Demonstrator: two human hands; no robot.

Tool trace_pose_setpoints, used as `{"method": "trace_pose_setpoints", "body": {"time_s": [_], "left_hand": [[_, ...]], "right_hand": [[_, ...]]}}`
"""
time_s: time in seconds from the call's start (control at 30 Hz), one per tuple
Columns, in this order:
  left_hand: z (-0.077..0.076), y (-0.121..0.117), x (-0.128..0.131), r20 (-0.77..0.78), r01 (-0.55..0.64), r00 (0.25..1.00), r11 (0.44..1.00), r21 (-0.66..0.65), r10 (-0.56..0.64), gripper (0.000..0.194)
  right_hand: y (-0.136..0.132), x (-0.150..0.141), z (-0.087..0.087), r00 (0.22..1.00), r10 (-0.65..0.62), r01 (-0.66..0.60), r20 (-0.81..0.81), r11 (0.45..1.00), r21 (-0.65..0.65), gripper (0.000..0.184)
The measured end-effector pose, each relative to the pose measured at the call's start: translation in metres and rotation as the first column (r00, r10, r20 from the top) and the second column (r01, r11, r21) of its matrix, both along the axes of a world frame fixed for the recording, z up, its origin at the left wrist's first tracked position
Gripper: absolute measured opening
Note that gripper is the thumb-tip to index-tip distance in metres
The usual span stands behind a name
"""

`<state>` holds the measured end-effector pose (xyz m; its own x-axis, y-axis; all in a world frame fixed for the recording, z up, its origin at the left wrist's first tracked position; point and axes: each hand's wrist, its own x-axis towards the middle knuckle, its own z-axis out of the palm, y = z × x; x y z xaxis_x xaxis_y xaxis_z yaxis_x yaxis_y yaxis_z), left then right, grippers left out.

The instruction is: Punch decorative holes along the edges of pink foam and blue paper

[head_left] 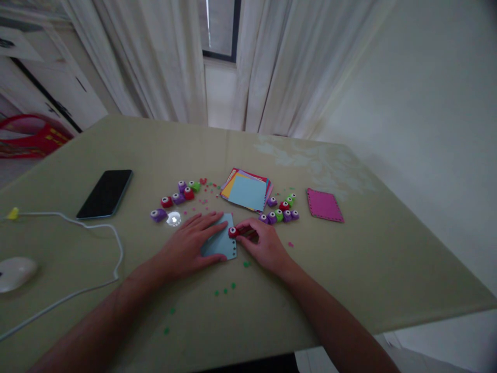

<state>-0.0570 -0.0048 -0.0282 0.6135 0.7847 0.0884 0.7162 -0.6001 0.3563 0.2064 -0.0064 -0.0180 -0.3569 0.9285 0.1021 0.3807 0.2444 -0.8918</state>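
Observation:
My left hand (198, 239) lies with spread fingers on a light blue paper square (230, 249), pressing it to the table. Small punched holes run along the paper's right edge. Between the thumb and fingers of my right hand (266, 242) is a small red craft punch (233, 232) with a round white top, set at that same edge. Other small punches stand in two groups: a purple one (158, 215) and others to the left, and a red one (284, 206) among purple and green ones to the right.
Behind my hands lies a stack of coloured paper (248, 192); a pink square (325, 205) with punched edges is farther right. Green paper bits (225, 291) are scattered nearby. At left are a black tablet (105, 194), a white cable (121, 248) and a white mouse (17, 273).

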Motion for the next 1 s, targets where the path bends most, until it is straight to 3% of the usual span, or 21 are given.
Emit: {"method": "trace_pose_setpoints", "body": {"time_s": [1.0], "left_hand": [[0.0,-0.0008,-0.0006,0.017,0.014,1.0,1.0,0.011,-0.014,0.08]], "right_hand": [[-0.0017,-0.0003,0.0021,1.0,-0.011,0.01,-0.026,0.999,-0.031,0.013]]}}
